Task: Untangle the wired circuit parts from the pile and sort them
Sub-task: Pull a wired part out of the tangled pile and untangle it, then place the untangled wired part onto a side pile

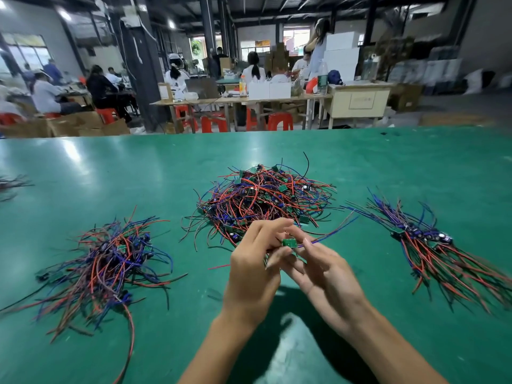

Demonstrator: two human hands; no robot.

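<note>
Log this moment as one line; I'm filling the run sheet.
step: separating one part | left hand + right hand: pinch green board | tangled pile: behind hands | bundles: left, right

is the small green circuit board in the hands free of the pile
Free: the small green circuit board is pinched between both hands, its wires trailing right, clear of the tangled centre pile.

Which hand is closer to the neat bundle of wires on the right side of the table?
The right hand. It sits just left of the neat bundle, across some bare table. The left hand is farther away, on the other side of the right hand.
</note>
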